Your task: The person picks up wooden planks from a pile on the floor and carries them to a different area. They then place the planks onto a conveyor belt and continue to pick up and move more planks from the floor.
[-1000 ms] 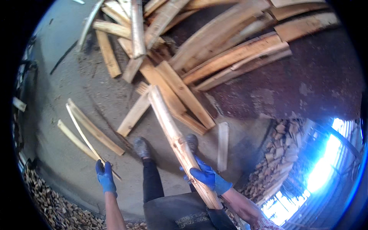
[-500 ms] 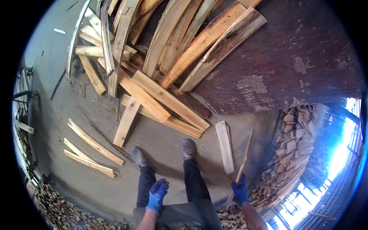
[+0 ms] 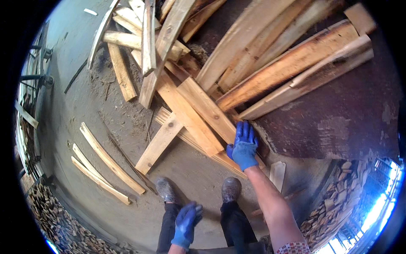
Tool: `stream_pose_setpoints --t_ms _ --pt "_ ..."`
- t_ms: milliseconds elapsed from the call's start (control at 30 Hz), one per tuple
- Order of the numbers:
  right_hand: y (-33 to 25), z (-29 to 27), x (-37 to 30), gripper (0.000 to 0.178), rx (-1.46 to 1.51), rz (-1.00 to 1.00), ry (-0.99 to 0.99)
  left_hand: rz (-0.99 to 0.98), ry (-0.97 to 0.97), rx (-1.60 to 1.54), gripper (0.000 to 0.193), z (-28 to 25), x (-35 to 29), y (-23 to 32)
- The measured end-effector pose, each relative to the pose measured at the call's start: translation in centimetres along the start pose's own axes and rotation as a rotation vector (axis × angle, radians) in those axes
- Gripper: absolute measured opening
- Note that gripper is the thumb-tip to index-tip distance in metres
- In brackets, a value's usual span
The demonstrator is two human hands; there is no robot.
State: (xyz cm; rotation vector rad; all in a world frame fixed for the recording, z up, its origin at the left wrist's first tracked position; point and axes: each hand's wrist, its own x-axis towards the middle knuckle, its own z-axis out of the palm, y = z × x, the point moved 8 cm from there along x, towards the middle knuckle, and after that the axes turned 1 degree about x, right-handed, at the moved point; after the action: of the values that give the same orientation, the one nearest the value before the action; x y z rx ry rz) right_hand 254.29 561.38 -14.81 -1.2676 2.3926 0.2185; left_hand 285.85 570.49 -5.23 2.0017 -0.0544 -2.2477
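My right hand (image 3: 244,146), in a blue work glove, reaches forward. Its fingers lie outstretched on the end of a pale wooden plank (image 3: 207,106) in the crossed stack, with the thumb apart. Another orange-toned plank (image 3: 190,114) lies beside it, and more planks show beneath. My left hand (image 3: 186,222), gloved alike, hovers low in front of my left leg. Motion smears its fingers, and I see nothing in it. A short pale board (image 3: 277,175) lies on the floor right of my right forearm, near a thin brown stick (image 3: 292,196) partly hidden behind that arm.
Long rough boards (image 3: 292,63) lean over a dark, scuffed panel (image 3: 321,114) at the upper right. Several narrow strips (image 3: 112,161) lie on the floor at the left. Heaps of cut wood (image 3: 334,199) rise at the lower right and lower left. My shoes (image 3: 231,189) stand close to the stack.
My right hand has let go of the thin brown stick and moved forward and left onto the plank. My left hand has shifted slightly right and down. The view has turned.
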Motion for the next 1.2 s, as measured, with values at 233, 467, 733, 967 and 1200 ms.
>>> stream_pose_setpoints --t_ms 233,467,733,967,1200 --pt "-1.2 1.4 -0.6 0.105 -0.01 -0.16 -0.047 0.376 -0.057 0.055 0.056 12.5 12.4 13.6" --pt "1.1 0.6 -1.3 0.09 0.254 -0.098 0.003 0.406 -0.008 0.22 0.044 9.5 11.2 13.5" --pt "-0.7 -5.9 -8.3 0.079 1.278 -0.12 -0.533 0.316 -0.001 0.271 0.033 5.8 -6.0 8.1" --pt "-6.6 -11.9 -19.4 0.092 1.524 0.152 -0.533 0.104 0.012 0.373 0.039 7.2 -19.3 -1.3" --pt "-4.6 -15.3 -31.4 0.09 1.782 0.489 -0.465 0.394 -0.269 1.346 0.023 4.0 -27.6 -4.7"
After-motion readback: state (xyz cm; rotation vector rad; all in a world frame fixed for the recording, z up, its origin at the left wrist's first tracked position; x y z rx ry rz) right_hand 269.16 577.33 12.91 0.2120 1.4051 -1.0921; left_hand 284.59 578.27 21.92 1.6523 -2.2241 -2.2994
